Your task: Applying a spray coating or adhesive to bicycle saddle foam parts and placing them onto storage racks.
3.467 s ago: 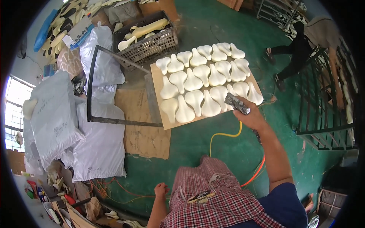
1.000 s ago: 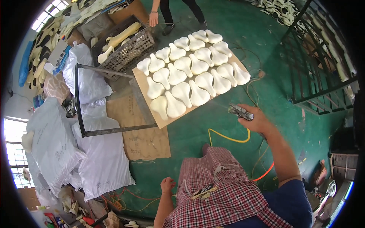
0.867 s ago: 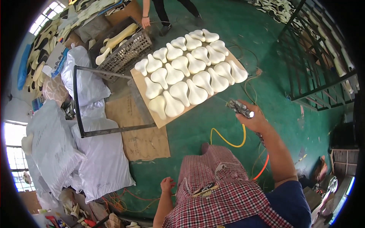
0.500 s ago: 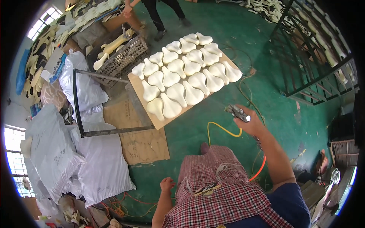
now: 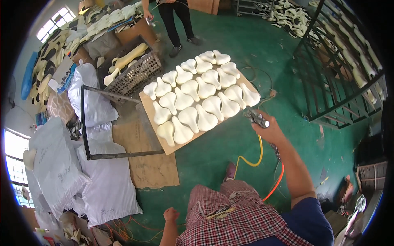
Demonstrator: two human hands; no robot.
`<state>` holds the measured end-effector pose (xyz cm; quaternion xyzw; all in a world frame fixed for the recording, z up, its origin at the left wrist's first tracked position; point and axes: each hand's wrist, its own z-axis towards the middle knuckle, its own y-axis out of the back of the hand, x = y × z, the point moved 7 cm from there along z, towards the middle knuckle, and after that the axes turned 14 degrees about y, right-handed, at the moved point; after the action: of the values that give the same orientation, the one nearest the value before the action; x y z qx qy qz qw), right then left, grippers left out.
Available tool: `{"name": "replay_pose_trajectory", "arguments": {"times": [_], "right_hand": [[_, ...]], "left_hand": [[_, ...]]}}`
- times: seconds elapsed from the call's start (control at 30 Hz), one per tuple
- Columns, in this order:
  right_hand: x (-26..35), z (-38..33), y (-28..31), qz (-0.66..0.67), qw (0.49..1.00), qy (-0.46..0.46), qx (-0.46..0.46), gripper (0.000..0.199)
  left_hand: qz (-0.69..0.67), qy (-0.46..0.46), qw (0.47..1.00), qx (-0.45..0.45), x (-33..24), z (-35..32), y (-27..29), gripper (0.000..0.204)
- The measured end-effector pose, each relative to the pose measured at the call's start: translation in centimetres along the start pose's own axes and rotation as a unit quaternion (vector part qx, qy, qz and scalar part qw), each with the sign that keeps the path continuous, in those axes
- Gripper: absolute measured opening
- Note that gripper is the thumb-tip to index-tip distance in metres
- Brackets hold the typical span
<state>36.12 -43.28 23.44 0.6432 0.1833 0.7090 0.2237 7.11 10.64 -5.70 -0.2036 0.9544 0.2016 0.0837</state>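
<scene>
My right hand (image 5: 269, 130) is closed around a metal spray gun (image 5: 257, 118), held out beside the near right corner of a board. An orange hose (image 5: 276, 185) runs below my right wrist, and a yellow one (image 5: 247, 164) curves beneath the gun. The tan board (image 5: 242, 78) carries rows of cream, saddle-shaped foam pads (image 5: 206, 119), laid close together. Low on the left, away from the board, my left hand (image 5: 171, 214) hangs with its fingers curled and nothing showing in it.
A dark metal frame (image 5: 84, 123) juts out left of the board, near stuffed white sacks (image 5: 108, 186) and a crate (image 5: 137, 71) of foam pieces. Another person (image 5: 176, 20) stands beyond the board. A rack (image 5: 340, 69) is on the right; hoses cross the green floor.
The gun in my right hand has come nearer the board's right corner, and the yellow hose has shifted. My left hand has lowered slightly. The whole view has tilted a little, showing more of the other person.
</scene>
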Motion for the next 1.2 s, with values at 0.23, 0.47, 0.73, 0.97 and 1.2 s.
{"name": "replay_pose_trajectory", "arguments": {"times": [0.23, 0.47, 0.73, 0.97, 1.2], "right_hand": [[-0.8, 8.8, 3.3, 0.030, 0.997, 0.069, -0.020, 0.044], [-3.5, 11.3, 4.7, 0.041, 0.996, 0.061, 0.041, 0.043], [-3.6, 10.7, 5.1, 0.025, 0.993, 0.076, 0.087, 0.043], [-6.1, 8.2, 6.3, 0.038, 0.998, 0.016, 0.051, 0.042], [-5.9, 5.8, 6.8, 0.085, 0.996, -0.031, -0.015, 0.045]], "left_hand": [[0.102, -0.023, 0.990, 0.097, -0.4, -2.8, -11.5, 0.027], [0.078, -0.024, 0.996, 0.048, -2.6, -6.6, -13.7, 0.027], [0.069, -0.001, 0.996, 0.053, -1.4, -6.6, -15.3, 0.028], [0.083, -0.006, 0.995, 0.052, -1.9, -5.8, -15.5, 0.024], [0.113, -0.029, 0.990, 0.075, -3.2, -5.9, -16.5, 0.026]]}}
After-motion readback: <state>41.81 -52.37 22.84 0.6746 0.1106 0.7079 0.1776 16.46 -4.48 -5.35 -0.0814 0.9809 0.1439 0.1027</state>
